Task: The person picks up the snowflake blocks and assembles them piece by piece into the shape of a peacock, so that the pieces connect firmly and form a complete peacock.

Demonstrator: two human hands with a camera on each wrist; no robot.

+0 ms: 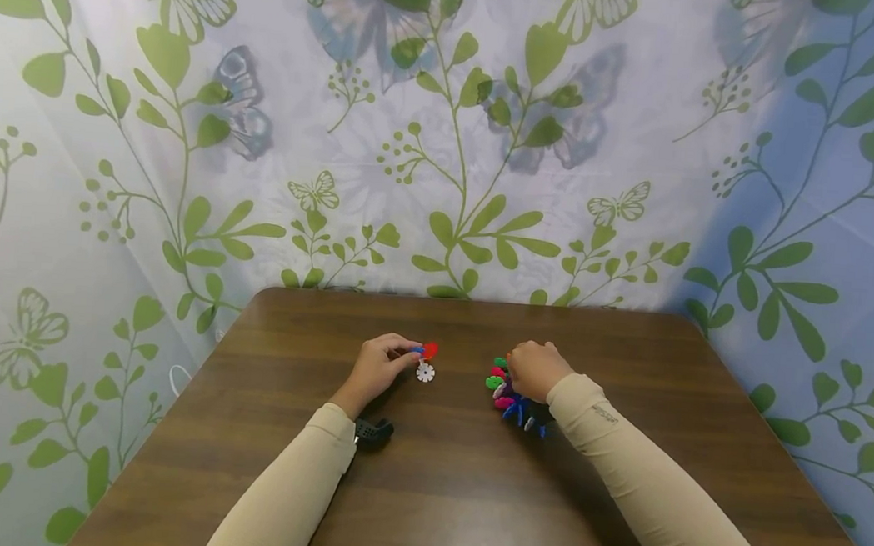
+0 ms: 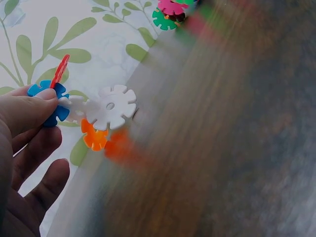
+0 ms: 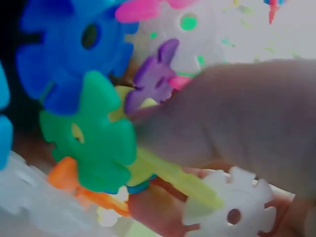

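My left hand [image 1: 380,368] pinches a blue notched disc [image 2: 49,102] between thumb and forefinger, its other fingers spread. A red disc [image 2: 60,70] is slotted into the blue one. White discs [image 2: 114,106] and an orange disc [image 2: 95,136] extend from it in a small joined cluster above the table. My right hand [image 1: 540,369] is down in a pile of coloured notched discs [image 1: 504,402]. Close to its thumb and fingers in the right wrist view are a green disc [image 3: 89,138], a yellow disc [image 3: 173,175] and a purple disc [image 3: 152,81]. I cannot tell whether it grips one.
Both hands work over a brown wooden table [image 1: 439,490]. A black perforated object [image 1: 374,434] sits beside the left wrist. Behind the table's far edge hangs a white curtain [image 1: 384,153] with green leaves and butterflies.
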